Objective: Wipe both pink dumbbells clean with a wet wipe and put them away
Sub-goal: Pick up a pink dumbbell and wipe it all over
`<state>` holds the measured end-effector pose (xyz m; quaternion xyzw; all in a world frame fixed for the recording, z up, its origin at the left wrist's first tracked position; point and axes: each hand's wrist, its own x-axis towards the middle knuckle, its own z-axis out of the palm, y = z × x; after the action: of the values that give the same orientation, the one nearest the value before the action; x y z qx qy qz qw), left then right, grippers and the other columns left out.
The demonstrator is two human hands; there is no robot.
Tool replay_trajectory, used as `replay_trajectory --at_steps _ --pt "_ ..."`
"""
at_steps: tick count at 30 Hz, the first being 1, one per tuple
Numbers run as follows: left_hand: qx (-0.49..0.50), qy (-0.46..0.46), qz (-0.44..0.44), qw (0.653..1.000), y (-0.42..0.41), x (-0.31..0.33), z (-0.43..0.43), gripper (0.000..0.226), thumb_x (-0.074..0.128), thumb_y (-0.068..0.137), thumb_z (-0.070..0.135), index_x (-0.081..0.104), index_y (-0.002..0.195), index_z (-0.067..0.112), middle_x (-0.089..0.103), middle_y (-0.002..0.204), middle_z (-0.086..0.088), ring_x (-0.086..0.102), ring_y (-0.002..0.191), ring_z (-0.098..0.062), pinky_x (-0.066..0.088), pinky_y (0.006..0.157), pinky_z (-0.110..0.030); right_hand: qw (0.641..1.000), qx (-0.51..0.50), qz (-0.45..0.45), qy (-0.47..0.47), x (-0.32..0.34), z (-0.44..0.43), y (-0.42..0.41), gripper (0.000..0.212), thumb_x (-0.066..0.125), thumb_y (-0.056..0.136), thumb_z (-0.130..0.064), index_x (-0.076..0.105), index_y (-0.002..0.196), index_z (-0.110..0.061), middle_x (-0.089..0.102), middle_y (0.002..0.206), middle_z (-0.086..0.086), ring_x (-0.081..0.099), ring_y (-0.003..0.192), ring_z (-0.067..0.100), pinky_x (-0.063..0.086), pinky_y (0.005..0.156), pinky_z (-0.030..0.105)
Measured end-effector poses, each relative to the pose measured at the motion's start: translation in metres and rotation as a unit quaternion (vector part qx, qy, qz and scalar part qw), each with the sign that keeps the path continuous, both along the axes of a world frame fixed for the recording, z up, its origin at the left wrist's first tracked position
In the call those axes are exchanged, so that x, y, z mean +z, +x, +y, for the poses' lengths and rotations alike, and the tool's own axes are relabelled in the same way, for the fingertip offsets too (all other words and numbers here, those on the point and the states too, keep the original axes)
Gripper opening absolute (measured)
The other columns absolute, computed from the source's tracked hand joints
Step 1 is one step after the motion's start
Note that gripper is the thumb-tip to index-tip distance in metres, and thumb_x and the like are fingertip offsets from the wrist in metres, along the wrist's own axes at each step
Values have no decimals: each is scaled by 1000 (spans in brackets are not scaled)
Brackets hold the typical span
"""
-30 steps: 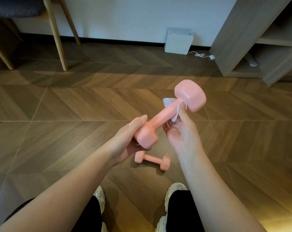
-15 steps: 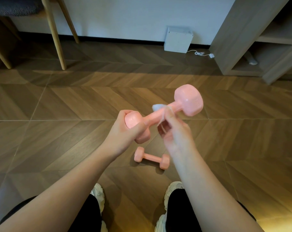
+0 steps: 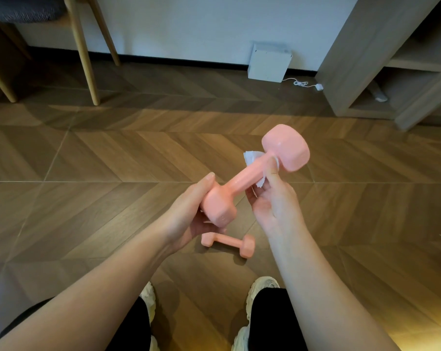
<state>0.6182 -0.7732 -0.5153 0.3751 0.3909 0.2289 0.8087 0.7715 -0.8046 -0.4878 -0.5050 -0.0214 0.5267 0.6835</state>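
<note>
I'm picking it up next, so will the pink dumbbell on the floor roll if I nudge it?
Probably not far: the dumbbell on the floor has blocky, flat-sided heads that should stop a roll. It looks solid, so likely heavy for its size; on the smooth wood floor it may slide instead.

- Left hand (image 3: 189, 214) and right hand (image 3: 275, 206) are both bare. Same goes for the forearms (image 3: 100, 287), uncovered all the way to the bottom edge of the shot.
- Nails look short and plain, going by the left thumbnail (image 3: 210, 175), which faces the camera.
- Legs are in plain black trousers (image 3: 270, 320), kinda snug looking. Can't tell the fabric.
- Footwear is chunky cream-white sneakers: left shoe (image 3: 148, 297) and right shoe (image 3: 263, 283), with thick lumpy soles, rounded toes and panelled, mesh-ish uppers.
- Only the toes and a bit of sole edge show past the black legs, so laces are hard to make out.
</note>
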Motion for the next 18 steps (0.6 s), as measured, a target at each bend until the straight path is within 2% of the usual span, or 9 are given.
replay_trajectory --at_steps 2,4,7,10,11,13,14,16,18 --pt "22 48 2 999 0 3 2 59 50 85 59 60 109 7 56 94 -19 52 76 -26 52 64 -39 995 64 -77 -20 -4 -7 -16 13 65 92 -25 76 94 -18 71 102 7 62 92 15 47 97 35" --pt "3 80 -4 997 -1 5 3 49 46 89 56 70 109 18 63 96 -14 55 76 -19 52 63 -35 982 104 -140 -66 -10 -11 -33 8 68 91 -23 76 92 -20 75 102 1 68 96 13 49 102 40" --pt "2 88 13 996 -2 3 1 40 47 88 55 74 102 30 66 88 -5 60 72 -13 53 61 -34 978 91 -161 -93 -17 -10 -43 5 70 90 -18 75 90 -18 77 92 -2 70 95 14 52 97 38" --pt "40 119 73 989 -4 -1 4 61 59 77 61 55 114 12 58 102 -8 62 75 -10 55 62 -35 989 50 -106 -85 -11 -4 -27 17 70 89 -14 76 73 -14 74 86 1 63 85 14 50 84 30" --pt "48 141 90 985 -6 -3 5 65 61 73 62 50 115 13 57 106 -6 62 78 -11 57 64 -37 995 18 -73 -70 -9 -1 -18 16 70 89 -12 74 73 -13 74 88 2 62 83 13 48 80 28" --pt "54 191 108 974 -7 -3 5 62 62 71 62 47 115 21 56 110 0 62 85 -11 58 72 -41 998 -30 -3 -46 -3 2 -1 6 70 89 -16 71 87 -11 75 97 6 66 85 14 48 77 25" --pt "52 217 112 968 -7 -3 4 62 61 71 63 46 116 23 56 111 3 61 89 -8 58 76 -40 998 -39 25 -37 0 3 5 11 71 89 -20 69 95 -11 76 100 7 68 87 14 49 77 26" --pt "47 273 117 954 -4 -1 2 64 59 70 64 44 118 24 54 110 8 58 91 4 55 77 -26 996 -48 63 -26 3 3 8 20 72 88 -24 68 101 -10 77 100 8 70 88 14 50 77 28" --pt "47 312 121 941 -1 0 1 68 57 71 64 41 122 22 53 109 10 54 86 14 48 74 -14 995 -54 81 -9 4 2 8 21 70 88 -27 66 101 -11 77 98 7 70 91 14 50 83 30"
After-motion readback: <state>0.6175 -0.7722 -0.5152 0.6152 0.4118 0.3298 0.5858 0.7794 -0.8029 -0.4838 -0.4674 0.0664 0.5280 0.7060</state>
